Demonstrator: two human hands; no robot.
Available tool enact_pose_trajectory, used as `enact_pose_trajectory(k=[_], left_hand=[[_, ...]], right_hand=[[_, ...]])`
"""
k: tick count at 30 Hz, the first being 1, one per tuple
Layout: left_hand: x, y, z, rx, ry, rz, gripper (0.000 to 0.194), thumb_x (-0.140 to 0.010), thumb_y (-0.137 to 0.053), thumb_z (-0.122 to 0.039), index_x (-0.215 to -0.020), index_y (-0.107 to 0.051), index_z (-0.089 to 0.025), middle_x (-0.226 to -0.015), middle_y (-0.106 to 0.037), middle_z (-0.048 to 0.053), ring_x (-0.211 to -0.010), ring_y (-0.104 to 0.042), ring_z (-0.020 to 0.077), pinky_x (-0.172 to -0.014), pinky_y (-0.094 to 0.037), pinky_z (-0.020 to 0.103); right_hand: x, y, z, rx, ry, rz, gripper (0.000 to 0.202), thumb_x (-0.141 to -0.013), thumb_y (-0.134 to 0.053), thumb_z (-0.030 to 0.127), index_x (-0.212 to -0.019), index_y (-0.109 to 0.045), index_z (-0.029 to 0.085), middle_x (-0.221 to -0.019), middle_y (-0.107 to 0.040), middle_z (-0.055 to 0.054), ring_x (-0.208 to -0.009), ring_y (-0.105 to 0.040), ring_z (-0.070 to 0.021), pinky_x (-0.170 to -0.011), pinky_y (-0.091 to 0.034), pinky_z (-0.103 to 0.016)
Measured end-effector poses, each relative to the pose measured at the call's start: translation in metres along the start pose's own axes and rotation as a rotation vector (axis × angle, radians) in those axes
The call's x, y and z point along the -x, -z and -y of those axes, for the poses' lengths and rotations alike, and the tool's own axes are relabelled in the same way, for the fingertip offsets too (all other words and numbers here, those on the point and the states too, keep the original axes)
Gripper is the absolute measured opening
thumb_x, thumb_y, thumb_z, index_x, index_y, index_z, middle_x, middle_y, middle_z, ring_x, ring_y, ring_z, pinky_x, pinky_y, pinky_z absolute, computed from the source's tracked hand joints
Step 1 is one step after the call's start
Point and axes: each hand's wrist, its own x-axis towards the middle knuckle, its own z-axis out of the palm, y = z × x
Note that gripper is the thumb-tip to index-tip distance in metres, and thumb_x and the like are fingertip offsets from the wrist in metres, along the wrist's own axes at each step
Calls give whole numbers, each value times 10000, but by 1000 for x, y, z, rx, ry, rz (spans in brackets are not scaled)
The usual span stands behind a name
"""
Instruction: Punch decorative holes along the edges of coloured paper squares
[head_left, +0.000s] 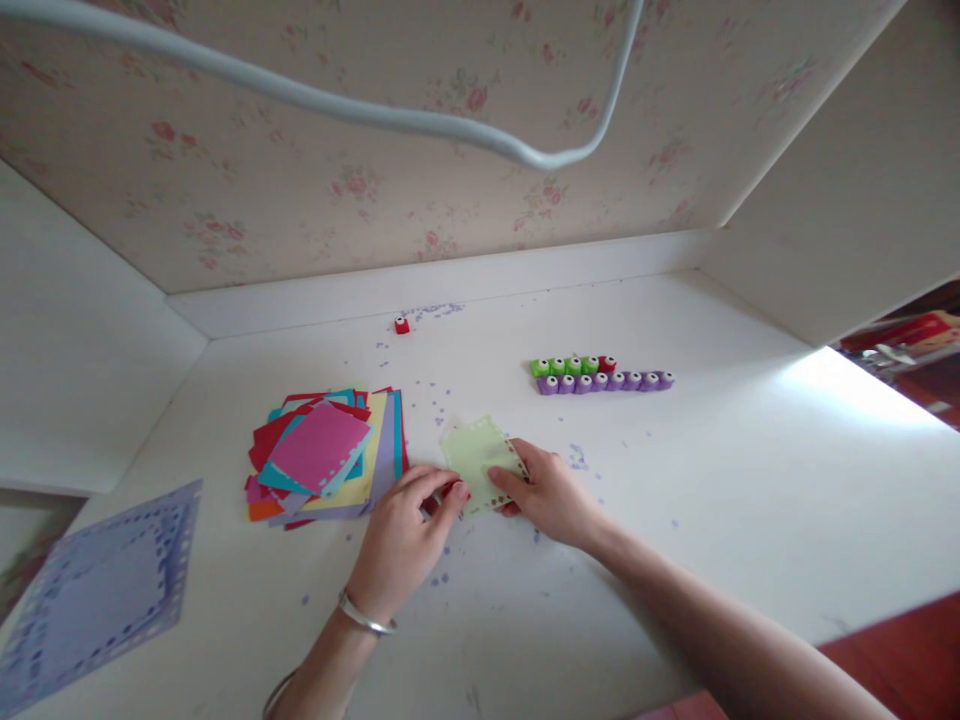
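A light green sheet of paper, with small shapes punched along some edges, is held above the white table. My right hand grips its right side, thumb on top and fingers beneath. At its lower left edge my left hand is closed around a small red craft punch, mostly hidden by the fingers. To the left lies a stack of coloured paper, pink sheet on top. Another red craft punch stands farther back.
Green and red punches stand in a row behind a row of purple punches at right. Purple punched sheets lie at the left edge. Purple paper bits are scattered about. A white cable hangs before the wall.
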Motion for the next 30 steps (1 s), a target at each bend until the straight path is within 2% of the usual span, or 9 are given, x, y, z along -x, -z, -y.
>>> enact_pose_trajectory(k=[4, 9, 18, 24, 27, 30], left_hand=[[2, -2, 3, -15, -1, 13, 284, -835, -670, -382, -1076, -648, -234, -1088, -645, 43, -840, -641, 177, -798, -524, 290], [4, -4, 11, -6, -33, 12, 229, -886, -599, -292, -1106, -649, -251, -1112, -645, 46, -924, -641, 195, -862, -521, 315], [6, -5, 11, -4, -37, -36, 260, -904, -566, -296, -1142, -655, -244, -1164, -638, 65, -1040, -621, 216, -930, -500, 338], [5, 1, 17, -27, -35, -116, 260, -907, -550, -308, -1132, -666, -246, -1156, -635, 77, -1053, -615, 232, -958, -485, 358], [5, 3, 21, 100, 37, -93, 308, -896, -570, -368, -1166, -648, -239, -1184, -638, 83, -1039, -631, 234, -930, -511, 355], [3, 5, 22, 311, 194, -40, 422, -875, -598, -437, -1236, -604, -217, -1099, -683, 84, -898, -676, 212, -816, -563, 343]], right_hand=[[-2, 0, -5, -19, 18, -2, 153, -873, -553, 331, -889, -600, 186, -686, -693, -19, -581, -661, -151, -503, -496, -221], [-6, 1, -11, -98, 16, 7, 158, -875, -558, 332, -906, -600, 183, -724, -688, -21, -584, -671, -150, -495, -516, -228], [-7, 4, -10, -226, -3, 29, 168, -872, -582, 332, -905, -607, 169, -749, -691, -32, -623, -688, -157, -546, -573, -253], [-10, 9, -15, -241, -43, -45, 183, -876, -584, 336, -943, -609, 168, -764, -699, -47, -619, -691, -157, -529, -550, -241], [-12, 10, -17, -232, -38, -40, 186, -876, -580, 344, -943, -602, 172, -776, -701, -49, -613, -685, -154, -521, -536, -241], [-11, 11, -16, -147, -14, -48, 178, -877, -567, 341, -950, -599, 183, -768, -702, -43, -594, -674, -154, -511, -515, -246]])
